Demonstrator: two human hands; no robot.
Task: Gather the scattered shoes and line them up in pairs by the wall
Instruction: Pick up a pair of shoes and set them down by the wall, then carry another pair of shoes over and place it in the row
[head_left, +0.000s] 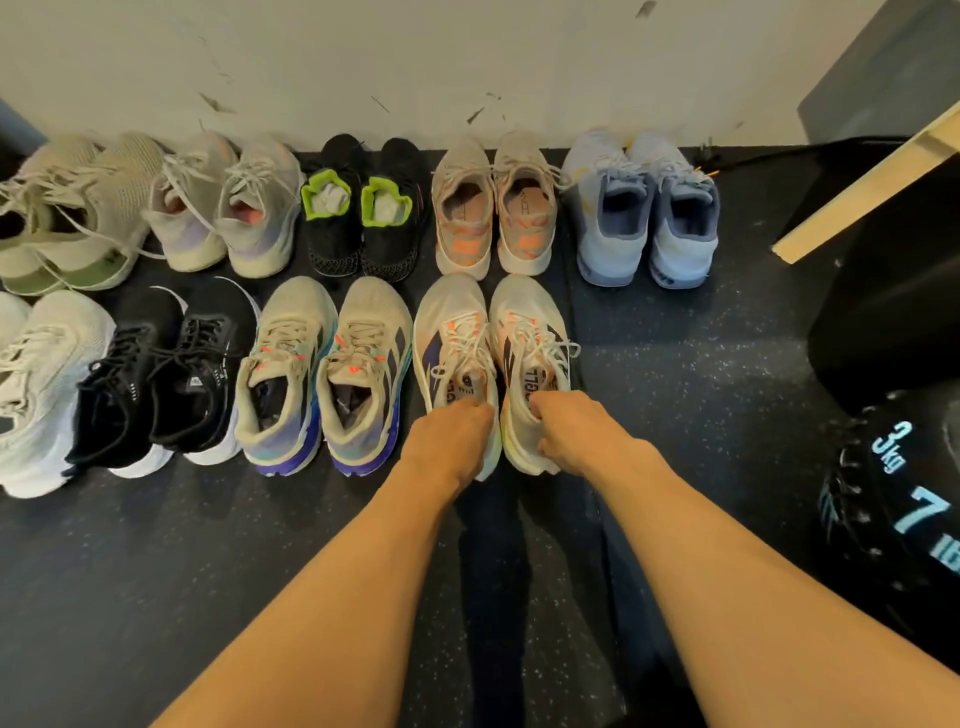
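A: Your left hand (452, 436) has its fingers curled down into the heel opening of the left white shoe (449, 338), clamped on the collar. Your thumb is hidden.

B: Your right hand (571, 431) grips the right white shoe (530, 343) the same way, with fingers tucked inside and the thumb outside on the heel.

A: Both shoes stand close side by side on the floor (675, 364), toes toward the wall (415, 62), in the second row out from it.

B: Between them and the wall stands the tan pair (462, 208), its heels almost meeting your white toes.

A: Also in the row against the wall are the blue pair (608, 223), the black-green pair (337, 234), the pale pair (254, 213) and the olive pair (78, 208), which lies askew.

B: Your second row also holds the beige pair (291, 374), just beside your left shoe, then the black pair (197, 374).

A: The ball (898, 499), marked 3kg, lies farther from the wall than both rows.
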